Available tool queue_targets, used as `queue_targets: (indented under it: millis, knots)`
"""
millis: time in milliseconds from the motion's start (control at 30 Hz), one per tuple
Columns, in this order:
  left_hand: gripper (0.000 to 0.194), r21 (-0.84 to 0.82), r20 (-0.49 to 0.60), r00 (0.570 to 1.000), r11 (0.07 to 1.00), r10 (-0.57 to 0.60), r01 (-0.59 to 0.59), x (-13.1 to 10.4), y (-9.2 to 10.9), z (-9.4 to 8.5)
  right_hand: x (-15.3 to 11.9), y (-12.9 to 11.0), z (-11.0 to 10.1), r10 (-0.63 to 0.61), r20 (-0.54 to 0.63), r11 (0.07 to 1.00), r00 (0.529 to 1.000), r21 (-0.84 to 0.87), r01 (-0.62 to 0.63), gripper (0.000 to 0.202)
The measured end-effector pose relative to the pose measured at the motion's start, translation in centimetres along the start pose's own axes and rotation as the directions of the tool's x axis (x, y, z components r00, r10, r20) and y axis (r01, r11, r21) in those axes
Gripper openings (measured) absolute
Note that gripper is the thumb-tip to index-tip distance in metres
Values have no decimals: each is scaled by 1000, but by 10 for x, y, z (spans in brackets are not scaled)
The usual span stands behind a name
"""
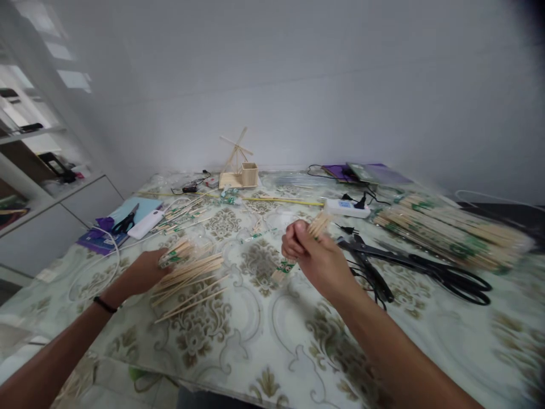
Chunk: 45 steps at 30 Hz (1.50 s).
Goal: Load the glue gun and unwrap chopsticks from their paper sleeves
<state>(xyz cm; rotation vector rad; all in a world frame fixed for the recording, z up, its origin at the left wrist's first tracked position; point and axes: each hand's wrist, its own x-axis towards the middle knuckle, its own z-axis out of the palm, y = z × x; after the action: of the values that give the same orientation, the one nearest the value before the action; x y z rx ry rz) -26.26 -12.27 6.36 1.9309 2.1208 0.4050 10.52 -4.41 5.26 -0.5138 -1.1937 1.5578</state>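
Observation:
My right hand (pixel 319 258) is closed round a small bundle of wooden chopsticks (pixel 320 224). Its upper ends stick out past the thumb, and a green-printed wrapper (pixel 281 270) shows below the fingers. On the left, my left hand (pixel 154 266) grips clear, green-printed wrapping (pixel 170 258) with pale stick ends in it; its fingers are partly hidden. Just beside that hand lies a loose pile of bare chopsticks (pixel 191 275), with a few single ones apart from it toward the front.
Large black scissors (pixel 443 275) and a black-handled tool (pixel 374 278) lie right, before packed chopsticks (pixel 455 233). Behind are a power strip (pixel 347 208), a yellow tape measure (pixel 285 201) and a stick-built windmill model (pixel 242 170). Smaller scissors (pixel 126 220) and a white cable (pixel 117 261) lie left.

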Motion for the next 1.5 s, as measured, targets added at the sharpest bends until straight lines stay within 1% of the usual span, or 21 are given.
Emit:
queue_targets:
  millis: [67, 100, 133, 167, 200, 267, 367, 433, 500, 600, 667, 733, 833, 967, 1100, 1300, 1433, 1500]
  knots:
    - [24, -90, -40, 998, 995, -53, 50, 0, 3, -7, -10, 5, -1, 25, 34, 993, 999, -119, -21, 36]
    - [27, -150, -48, 996, 986, -78, 70, -3, 9, -10, -15, 6, -1, 38, 48, 983, 998, -179, -29, 34]
    - [30, -217, -52, 995, 973, -90, 76, -5, 18, -10, -19, 6, 1, 52, 63, 971, 997, -235, -36, 32]
    - [35, -294, -34, 996, 953, -86, 73, -9, 30, -7, -22, 6, 5, 65, 78, 957, 995, -287, -40, 29]
    - [36, -386, -23, 998, 921, -62, 48, -11, 46, -1, -25, 6, 11, 78, 92, 942, 993, -332, -43, 28]
    - [36, -559, -13, 1000, 829, 25, -28, -14, 82, 19, -27, 6, 24, 90, 112, 915, 990, -402, -38, 26]
    - [37, -716, -20, 991, 690, 131, -106, -10, 135, 60, -25, 9, 37, 78, 78, 883, 994, -469, -33, 23]
    - [38, -776, -43, 986, 616, 159, -134, -4, 159, 81, -24, 10, 35, 53, 16, 866, 998, -499, -38, 21]
    - [32, -811, -37, 978, 566, 205, -149, 1, 172, 94, -26, 7, 25, 23, -43, 848, 999, -528, -42, 21]
    - [22, -846, -22, 965, 510, 262, -158, 7, 178, 105, -32, 5, 7, -25, -91, 819, 996, -573, -32, 23]
    - [23, -865, -27, 965, 478, 259, -153, 8, 178, 110, -37, 7, -2, -54, -108, 804, 993, -594, -21, 24]
    - [25, -879, -37, 972, 455, 233, -143, 9, 179, 115, -40, 12, -6, -76, -115, 797, 991, -604, -9, 21]
    - [26, -887, -57, 982, 442, 181, -132, 8, 178, 118, -39, 21, -6, -84, -97, 808, 992, -589, 11, 11]
    - [34, -888, -107, 987, 435, 123, -151, 6, 174, 115, -37, 26, -3, -85, -61, 846, 995, -532, 39, 18]
    - [34, -887, -113, 987, 436, 113, -151, 4, 170, 117, -37, 25, 0, -113, -56, 871, 992, -485, 72, 22]
    - [27, -899, -89, 984, 412, 157, -147, 1, 172, 120, -40, 23, -3, -174, -55, 828, 983, -549, 116, 28]
    - [27, -906, -62, 984, 405, 165, -125, -2, 176, 124, -47, 24, -3, -197, -86, 797, 977, -594, 109, 30]
    - [21, -902, -41, 987, 419, 157, -105, -5, 178, 127, -53, 28, 0, -194, -103, 795, 976, -599, 95, 29]
